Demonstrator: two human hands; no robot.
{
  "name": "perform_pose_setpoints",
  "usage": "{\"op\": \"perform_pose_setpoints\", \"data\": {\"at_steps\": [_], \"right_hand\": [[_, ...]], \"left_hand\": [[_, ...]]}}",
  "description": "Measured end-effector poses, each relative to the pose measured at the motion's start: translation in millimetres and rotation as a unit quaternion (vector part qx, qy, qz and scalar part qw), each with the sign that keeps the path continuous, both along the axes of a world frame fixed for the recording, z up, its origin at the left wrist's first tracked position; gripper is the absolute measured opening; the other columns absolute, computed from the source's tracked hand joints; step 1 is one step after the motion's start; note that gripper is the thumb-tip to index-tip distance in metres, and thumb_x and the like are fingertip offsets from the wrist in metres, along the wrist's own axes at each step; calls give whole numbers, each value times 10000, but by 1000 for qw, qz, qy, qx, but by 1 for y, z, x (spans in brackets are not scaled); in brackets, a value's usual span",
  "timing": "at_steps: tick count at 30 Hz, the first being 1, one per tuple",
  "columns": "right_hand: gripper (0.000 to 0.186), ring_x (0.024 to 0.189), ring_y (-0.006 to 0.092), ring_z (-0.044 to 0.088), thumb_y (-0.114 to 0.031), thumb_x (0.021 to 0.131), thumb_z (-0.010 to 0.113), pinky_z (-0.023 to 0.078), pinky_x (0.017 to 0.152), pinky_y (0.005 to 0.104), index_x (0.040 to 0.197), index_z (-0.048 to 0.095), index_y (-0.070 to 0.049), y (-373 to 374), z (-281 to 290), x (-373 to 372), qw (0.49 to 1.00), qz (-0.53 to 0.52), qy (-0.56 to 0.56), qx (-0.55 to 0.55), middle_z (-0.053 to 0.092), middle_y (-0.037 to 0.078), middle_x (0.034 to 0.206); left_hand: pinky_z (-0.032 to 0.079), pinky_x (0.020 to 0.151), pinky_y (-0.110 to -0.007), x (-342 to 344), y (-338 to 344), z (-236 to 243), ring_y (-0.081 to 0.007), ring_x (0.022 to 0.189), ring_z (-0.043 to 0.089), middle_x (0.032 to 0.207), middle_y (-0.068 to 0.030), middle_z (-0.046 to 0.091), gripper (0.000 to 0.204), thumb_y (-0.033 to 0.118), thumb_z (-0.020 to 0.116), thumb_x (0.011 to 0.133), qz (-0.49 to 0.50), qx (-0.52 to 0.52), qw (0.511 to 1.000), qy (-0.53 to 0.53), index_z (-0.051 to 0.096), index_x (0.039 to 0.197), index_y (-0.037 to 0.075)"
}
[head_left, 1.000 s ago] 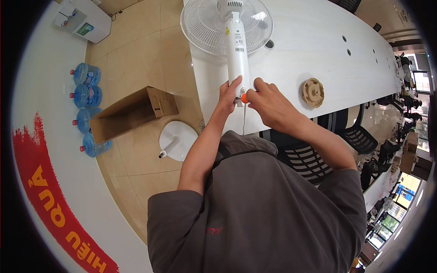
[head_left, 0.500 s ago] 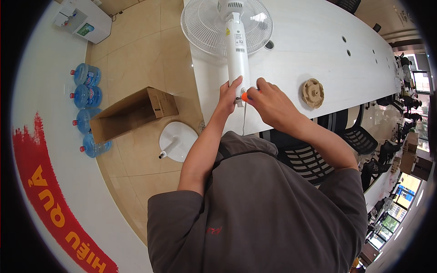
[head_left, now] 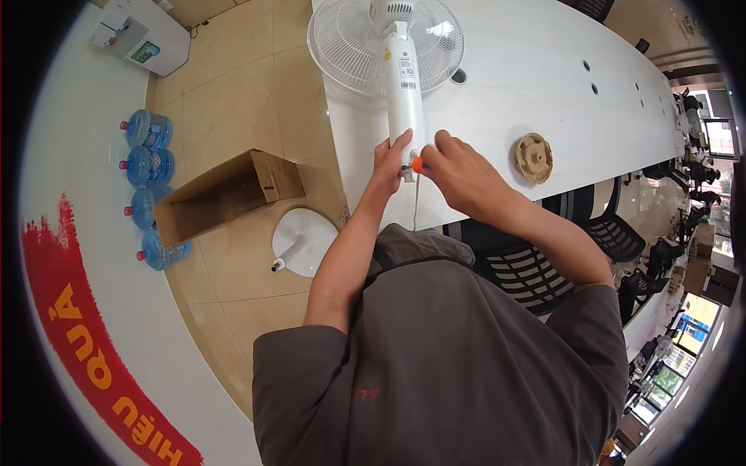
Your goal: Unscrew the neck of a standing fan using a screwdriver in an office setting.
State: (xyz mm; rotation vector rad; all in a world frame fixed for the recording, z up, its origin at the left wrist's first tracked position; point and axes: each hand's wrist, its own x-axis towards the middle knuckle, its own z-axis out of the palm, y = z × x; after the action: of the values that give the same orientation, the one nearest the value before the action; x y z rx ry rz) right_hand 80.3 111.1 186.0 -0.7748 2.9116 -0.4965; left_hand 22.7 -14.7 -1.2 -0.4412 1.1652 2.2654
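Observation:
A white fan with a wire cage (head_left: 342,46) lies on the white table (head_left: 489,101), its white column (head_left: 403,105) pointing toward me. My left hand (head_left: 388,163) grips the column's lower end, thumb along its side. My right hand (head_left: 458,175) is closed on a small orange-handled tool (head_left: 417,165), held against the column's end beside a metal fitting; the tool's tip is hard to make out. A white cord (head_left: 417,206) hangs down from there. A moulded cardboard piece (head_left: 534,159) rests to the right on the table.
On the tiled floor at left are an open cardboard box (head_left: 210,206), a round white base with a short post (head_left: 299,237) and several blue water jugs (head_left: 155,167) along the wall, near a white dispenser (head_left: 148,43). Black mesh chairs (head_left: 509,276) stand along the table's near edge.
My right hand's fingers have shifted slightly around the orange tool. My left hand and the fan stay in nearly the same place.

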Motion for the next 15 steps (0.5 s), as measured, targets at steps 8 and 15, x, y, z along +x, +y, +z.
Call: {"op": "perform_pose_setpoints", "data": {"at_steps": [8,15], "right_hand": [[362,850,346,600,-139,854,703,501,732,420,1116,497,4,-4,19,0,997,-48,-35,-46,520,187,1049],[321,809,355,601,-116,850,698,504,705,433,1076,501,-2,1,-3,2,999,-17,-28,-22,509,195,1021]], "left_hand": [[533,657,-285,1,-2,-4,-122,795,626,933,-32,630,338,288,702,896,0,7,1000,10,624,1088,21],[529,648,-288,-1,-1,-4,-121,788,625,940,-33,636,347,289,706,892,-11,-6,1000,-2,630,1093,17]]}}
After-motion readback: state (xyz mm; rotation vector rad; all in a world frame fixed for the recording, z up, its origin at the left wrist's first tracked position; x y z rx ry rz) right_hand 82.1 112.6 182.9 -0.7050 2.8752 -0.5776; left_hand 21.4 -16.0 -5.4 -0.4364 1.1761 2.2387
